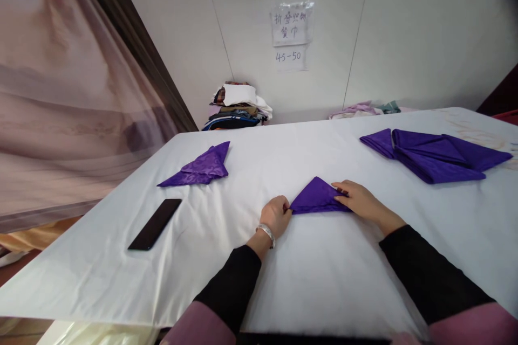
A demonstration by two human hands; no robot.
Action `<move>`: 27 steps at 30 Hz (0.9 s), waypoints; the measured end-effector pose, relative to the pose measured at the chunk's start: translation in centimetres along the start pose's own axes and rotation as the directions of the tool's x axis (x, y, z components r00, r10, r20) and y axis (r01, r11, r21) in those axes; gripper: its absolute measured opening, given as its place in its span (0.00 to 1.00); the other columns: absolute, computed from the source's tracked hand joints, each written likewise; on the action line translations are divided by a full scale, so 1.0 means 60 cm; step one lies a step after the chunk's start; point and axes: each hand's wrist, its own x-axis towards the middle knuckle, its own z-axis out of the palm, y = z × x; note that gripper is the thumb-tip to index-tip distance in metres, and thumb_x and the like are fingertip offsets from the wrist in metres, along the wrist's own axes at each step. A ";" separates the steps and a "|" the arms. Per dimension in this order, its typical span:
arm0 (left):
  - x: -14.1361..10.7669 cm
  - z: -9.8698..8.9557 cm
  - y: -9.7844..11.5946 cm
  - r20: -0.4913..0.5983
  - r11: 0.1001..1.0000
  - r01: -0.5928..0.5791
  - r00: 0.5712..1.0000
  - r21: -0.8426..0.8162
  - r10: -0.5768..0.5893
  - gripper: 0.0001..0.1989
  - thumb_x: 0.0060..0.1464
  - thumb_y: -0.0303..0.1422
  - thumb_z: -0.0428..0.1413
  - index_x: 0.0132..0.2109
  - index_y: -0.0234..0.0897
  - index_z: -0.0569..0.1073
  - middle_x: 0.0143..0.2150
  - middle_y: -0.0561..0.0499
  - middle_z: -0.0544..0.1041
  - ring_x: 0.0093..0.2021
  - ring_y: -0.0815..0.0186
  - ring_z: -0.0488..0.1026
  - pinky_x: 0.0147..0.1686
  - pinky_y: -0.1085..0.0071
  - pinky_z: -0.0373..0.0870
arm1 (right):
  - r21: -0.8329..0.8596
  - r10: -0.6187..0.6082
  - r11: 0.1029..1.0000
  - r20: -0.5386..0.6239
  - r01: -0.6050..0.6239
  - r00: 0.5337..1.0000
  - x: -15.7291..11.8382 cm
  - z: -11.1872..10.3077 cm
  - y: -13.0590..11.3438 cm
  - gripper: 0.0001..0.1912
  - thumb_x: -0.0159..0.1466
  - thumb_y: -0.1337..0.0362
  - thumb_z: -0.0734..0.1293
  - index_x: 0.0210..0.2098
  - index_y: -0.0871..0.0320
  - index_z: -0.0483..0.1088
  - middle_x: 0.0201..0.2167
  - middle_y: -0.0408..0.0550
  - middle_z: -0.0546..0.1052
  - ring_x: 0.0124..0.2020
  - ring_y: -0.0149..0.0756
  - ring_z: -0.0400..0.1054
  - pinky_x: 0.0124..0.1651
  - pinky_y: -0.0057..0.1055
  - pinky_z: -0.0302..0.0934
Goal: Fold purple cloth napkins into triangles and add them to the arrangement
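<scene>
A purple cloth napkin (316, 197), folded into a flat triangle, lies on the white-covered table with its point facing away from me. My left hand (276, 214), with a silver bracelet at the wrist, is closed in a pinch on the napkin's left corner. At the right corner my right hand (353, 198) grips the fabric, its thumb underneath hidden from clear view and its fingers along the slanted edge.
A folded purple napkin (204, 164) lies back left, near a black phone (156, 225). More folded purple napkins (437, 153) rest at the right. Stacked clothes (238, 105) stand behind the white table's (194, 280) far edge. A curtain (81, 91) hangs at the left.
</scene>
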 end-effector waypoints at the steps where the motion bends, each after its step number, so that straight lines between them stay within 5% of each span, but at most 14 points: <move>1: 0.000 0.000 0.000 0.004 1.000 -0.007 1.000 0.000 0.007 0.06 0.46 0.25 0.51 0.32 0.40 0.69 0.27 0.55 0.69 0.30 0.68 0.66 0.31 0.72 0.61 | -0.012 0.009 1.000 -0.008 -0.009 1.000 -0.001 -0.001 -0.001 0.17 0.58 0.60 0.62 0.47 0.52 0.69 0.38 0.48 0.71 0.37 0.40 0.66 0.40 0.33 0.58; 20: 0.005 0.000 -0.006 0.019 0.995 -0.072 0.997 0.071 0.071 0.07 0.45 0.25 0.50 0.33 0.40 0.67 0.28 0.56 0.69 0.29 0.69 0.66 0.31 0.73 0.61 | -0.156 0.136 0.978 -0.036 -0.140 0.990 -0.021 -0.011 -0.030 0.07 0.58 0.61 0.62 0.25 0.55 0.65 0.26 0.44 0.70 0.28 0.34 0.62 0.29 0.29 0.49; 27: 0.004 -0.002 -0.008 0.061 0.962 -0.258 0.965 0.089 0.253 0.15 0.48 0.21 0.46 0.40 0.42 0.70 0.36 0.53 0.71 0.34 0.68 0.68 0.36 0.72 0.64 | -0.133 0.179 0.973 -0.072 -0.187 0.981 -0.022 -0.008 -0.027 0.09 0.59 0.63 0.61 0.23 0.55 0.61 0.24 0.43 0.70 0.26 0.33 0.61 0.28 0.29 0.48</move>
